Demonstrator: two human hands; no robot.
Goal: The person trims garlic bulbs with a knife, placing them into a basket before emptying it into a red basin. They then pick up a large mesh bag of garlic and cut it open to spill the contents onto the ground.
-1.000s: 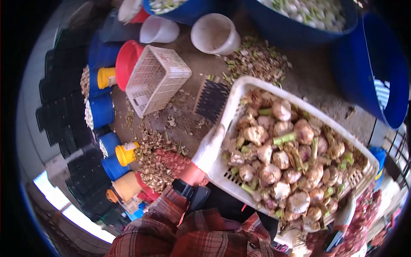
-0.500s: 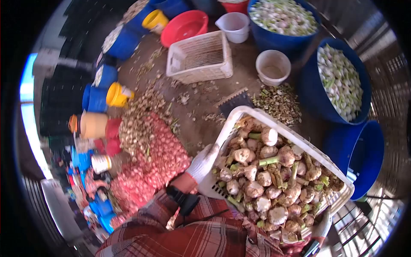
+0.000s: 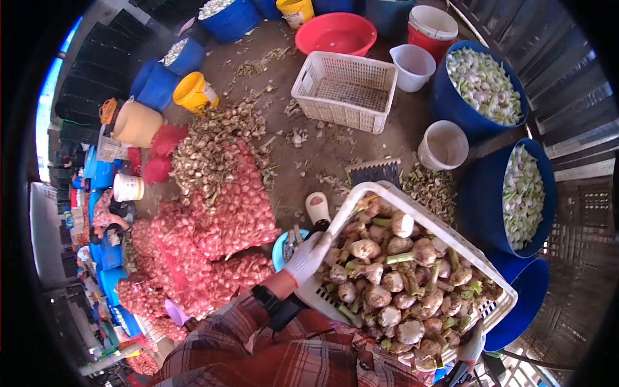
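Left hand point(image 3: 307, 259) and right hand point(image 3: 472, 347) are clasped on the crate point(image 3: 445, 237); between them, garlic point(image 3: 393, 282) is best kept level.

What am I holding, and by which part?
A white plastic crate of garlic bulbs, by opposite short ends: gloved left hand at one, gloved right hand at the other.

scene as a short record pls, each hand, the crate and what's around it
left hand: white glove, holding one side of the crate
right hand: gloved, at the crate's opposite side, partly hidden
crate: white plastic
contents: garlic bulbs, some with green stems
floor, left: red net sacks, loose garlic pile
floor, ahead: second white crate, red basin
right side: two blue tubs of garlic
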